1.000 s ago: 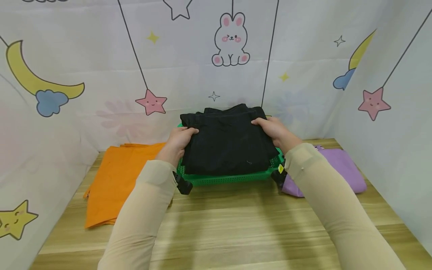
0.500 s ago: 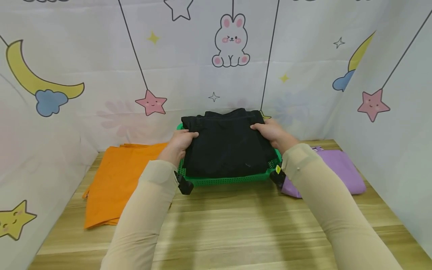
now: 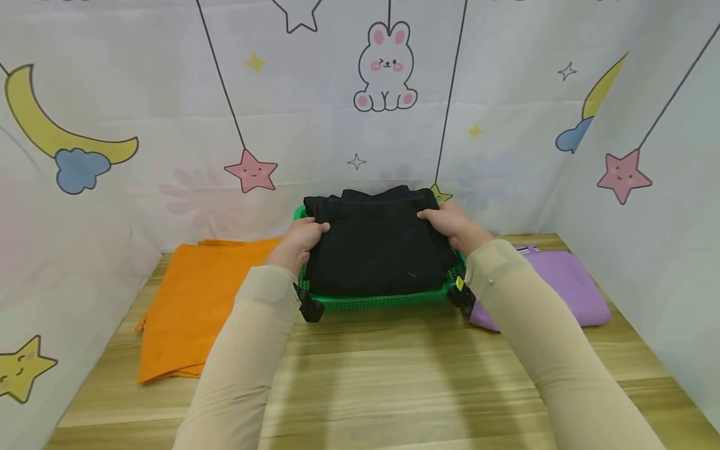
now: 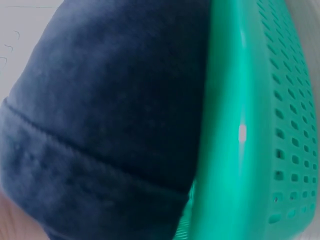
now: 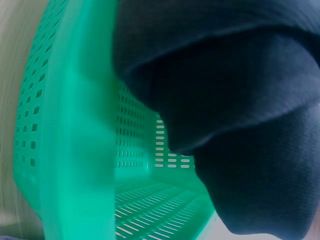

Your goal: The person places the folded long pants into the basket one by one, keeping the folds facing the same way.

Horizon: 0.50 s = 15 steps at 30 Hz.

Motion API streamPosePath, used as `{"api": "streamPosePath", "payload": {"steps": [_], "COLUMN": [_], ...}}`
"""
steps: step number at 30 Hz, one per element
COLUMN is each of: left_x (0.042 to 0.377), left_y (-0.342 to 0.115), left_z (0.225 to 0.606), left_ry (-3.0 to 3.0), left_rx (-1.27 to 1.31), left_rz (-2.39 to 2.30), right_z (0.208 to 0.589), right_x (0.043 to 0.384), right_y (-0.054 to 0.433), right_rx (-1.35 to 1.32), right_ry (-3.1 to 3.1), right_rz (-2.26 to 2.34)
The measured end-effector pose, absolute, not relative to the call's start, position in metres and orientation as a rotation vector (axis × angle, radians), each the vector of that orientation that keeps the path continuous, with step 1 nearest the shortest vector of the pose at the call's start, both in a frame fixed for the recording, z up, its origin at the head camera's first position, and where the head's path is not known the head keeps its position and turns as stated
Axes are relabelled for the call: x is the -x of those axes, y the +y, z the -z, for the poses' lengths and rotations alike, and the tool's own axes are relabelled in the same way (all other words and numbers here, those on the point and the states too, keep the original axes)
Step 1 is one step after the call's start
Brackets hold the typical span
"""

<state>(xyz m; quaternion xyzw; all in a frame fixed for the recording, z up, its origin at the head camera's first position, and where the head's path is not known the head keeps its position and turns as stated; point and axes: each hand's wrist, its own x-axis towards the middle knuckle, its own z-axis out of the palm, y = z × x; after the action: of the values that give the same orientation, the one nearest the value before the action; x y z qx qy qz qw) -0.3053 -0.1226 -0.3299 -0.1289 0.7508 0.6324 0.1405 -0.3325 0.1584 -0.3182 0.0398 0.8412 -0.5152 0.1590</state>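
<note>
A pair of folded black trousers (image 3: 382, 247) lies across the top of a green perforated plastic basket (image 3: 385, 302) in the head view. My left hand (image 3: 297, 242) grips their left edge, thumb on top and the other fingers hidden beneath. At the opposite edge my right hand (image 3: 454, 226) holds the cloth the same way. The left wrist view has the dark cloth (image 4: 115, 90) close against the basket rim (image 4: 227, 120). In the right wrist view, layered folds (image 5: 240, 90) hang over the slotted basket floor (image 5: 155, 207).
On the wooden table (image 3: 382, 387), folded orange cloth (image 3: 197, 300) lies left of the basket and folded purple cloth (image 3: 568, 284) lies right of it. A white printed curtain (image 3: 315, 125) stands close behind, with side walls at left and right.
Both hands have lowered the black trousers slightly toward the basket, and their top edge sits lower. The right hand has shifted a little downward and left. The orange and purple cloths stay put.
</note>
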Motion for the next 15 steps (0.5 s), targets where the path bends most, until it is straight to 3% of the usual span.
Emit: {"api": "streamPosePath", "payload": {"steps": [15], "left_x": [0.3144], "left_y": [-0.1259], "left_z": [0.3340], "left_ry": [2.192], "left_rx": [0.395], "left_rz": [-1.789], "right_z": [0.3180], "right_x": [0.3361], "right_y": [0.1495], "right_rx": [-0.110], "right_ry": [2.399], "right_rz": [1.471]}}
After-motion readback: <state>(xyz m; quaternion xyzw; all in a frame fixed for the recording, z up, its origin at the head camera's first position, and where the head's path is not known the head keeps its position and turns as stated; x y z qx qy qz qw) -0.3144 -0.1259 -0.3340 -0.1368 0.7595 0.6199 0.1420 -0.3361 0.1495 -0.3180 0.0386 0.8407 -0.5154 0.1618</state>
